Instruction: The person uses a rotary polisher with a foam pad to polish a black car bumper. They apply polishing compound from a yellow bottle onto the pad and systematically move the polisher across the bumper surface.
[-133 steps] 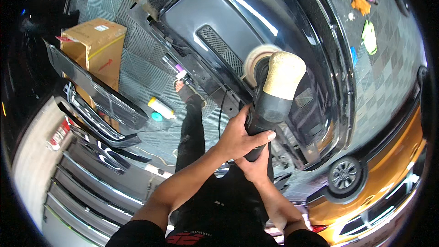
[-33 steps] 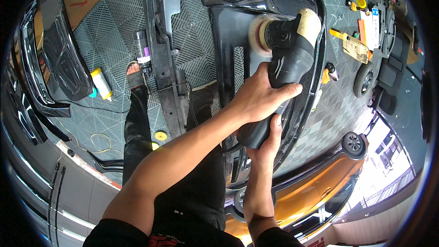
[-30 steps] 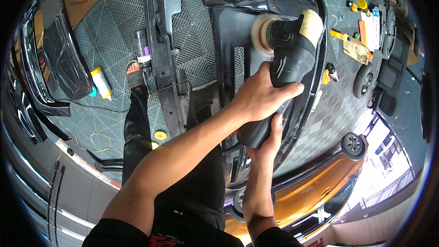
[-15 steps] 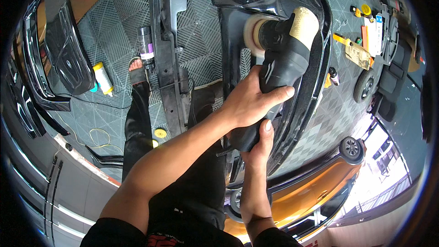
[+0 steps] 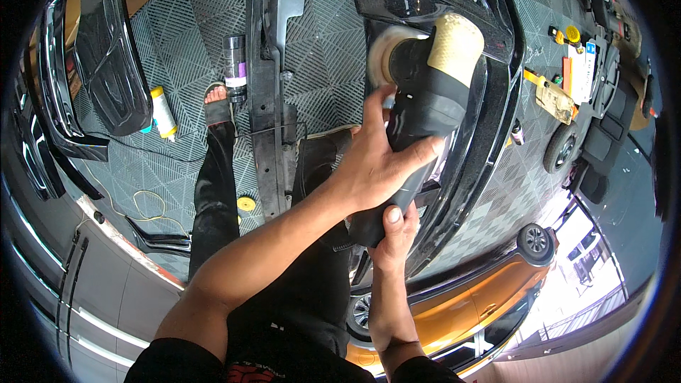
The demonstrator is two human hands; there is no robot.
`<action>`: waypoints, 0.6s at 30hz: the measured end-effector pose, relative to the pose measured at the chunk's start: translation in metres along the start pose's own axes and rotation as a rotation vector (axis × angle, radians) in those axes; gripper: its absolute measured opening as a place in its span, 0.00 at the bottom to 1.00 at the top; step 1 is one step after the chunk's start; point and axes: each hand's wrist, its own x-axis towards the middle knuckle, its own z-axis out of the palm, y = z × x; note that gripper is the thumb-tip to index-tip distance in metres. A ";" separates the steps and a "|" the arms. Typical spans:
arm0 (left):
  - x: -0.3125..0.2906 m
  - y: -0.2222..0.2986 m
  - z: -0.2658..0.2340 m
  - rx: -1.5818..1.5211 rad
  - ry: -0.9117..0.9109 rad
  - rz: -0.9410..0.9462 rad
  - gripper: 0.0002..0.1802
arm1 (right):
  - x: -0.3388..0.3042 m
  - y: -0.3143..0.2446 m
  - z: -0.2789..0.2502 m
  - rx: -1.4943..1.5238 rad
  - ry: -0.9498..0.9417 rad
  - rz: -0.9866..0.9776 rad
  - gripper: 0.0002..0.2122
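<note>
A black corded-looking polisher (image 5: 433, 99) with a cream cover on its head is held in both my hands. My left hand (image 5: 369, 167) wraps round its body just behind the head, thumb on top. Farther back, my right hand (image 5: 394, 241) grips the rear of the handle. The round pad (image 5: 379, 58) is pale and smeared by motion. It lies at the left part of a glossy black car bumper (image 5: 489, 92); the polisher's head hides part of the bumper, and exact contact cannot be made out.
Left of the bumper lies a long black trim piece (image 5: 268, 99), with a dark spray-type bottle (image 5: 234, 64) beside it. A yellow-and-white bottle (image 5: 163, 112) and black panels (image 5: 113, 64) are farther left. An orange car (image 5: 461, 305) stands at lower right. A loose wheel (image 5: 560, 149) rests at right.
The polisher and both hands have shifted left across the bumper, bringing the pad nearer its left edge. The surroundings sit slightly differently in view. Both hands keep their grip.
</note>
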 end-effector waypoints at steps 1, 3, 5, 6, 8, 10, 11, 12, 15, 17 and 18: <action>0.003 0.009 -0.002 -0.028 0.015 -0.007 0.56 | -0.002 -0.005 0.005 -0.011 -0.015 0.011 0.36; 0.010 0.014 -0.006 0.038 0.036 0.028 0.58 | -0.004 -0.008 0.013 -0.031 -0.024 0.023 0.36; 0.014 0.013 -0.009 0.091 0.052 0.064 0.60 | -0.006 -0.008 0.020 -0.045 -0.010 0.020 0.36; 0.013 0.014 -0.011 0.055 0.067 0.060 0.60 | -0.007 -0.010 0.022 -0.051 -0.021 0.021 0.36; 0.011 0.022 -0.015 -0.015 0.083 0.047 0.60 | -0.006 -0.001 0.020 -0.083 -0.035 0.014 0.37; 0.010 0.021 -0.020 -0.017 0.132 0.040 0.59 | -0.008 -0.001 0.025 -0.091 -0.041 0.008 0.39; 0.010 0.020 -0.023 -0.018 0.157 0.036 0.59 | -0.006 -0.002 0.028 -0.129 -0.038 -0.010 0.40; 0.010 0.018 -0.025 -0.095 0.169 0.017 0.54 | -0.005 0.000 0.029 -0.159 -0.045 -0.024 0.40; 0.010 0.013 -0.038 -0.279 0.190 -0.027 0.38 | 0.000 -0.001 0.039 -0.250 -0.046 -0.069 0.39; 0.011 0.006 -0.049 -0.341 0.226 -0.024 0.29 | 0.002 -0.001 0.046 -0.322 -0.066 -0.100 0.39; 0.009 0.004 -0.055 -0.370 0.219 -0.049 0.28 | 0.001 -0.001 0.049 -0.336 -0.069 -0.079 0.39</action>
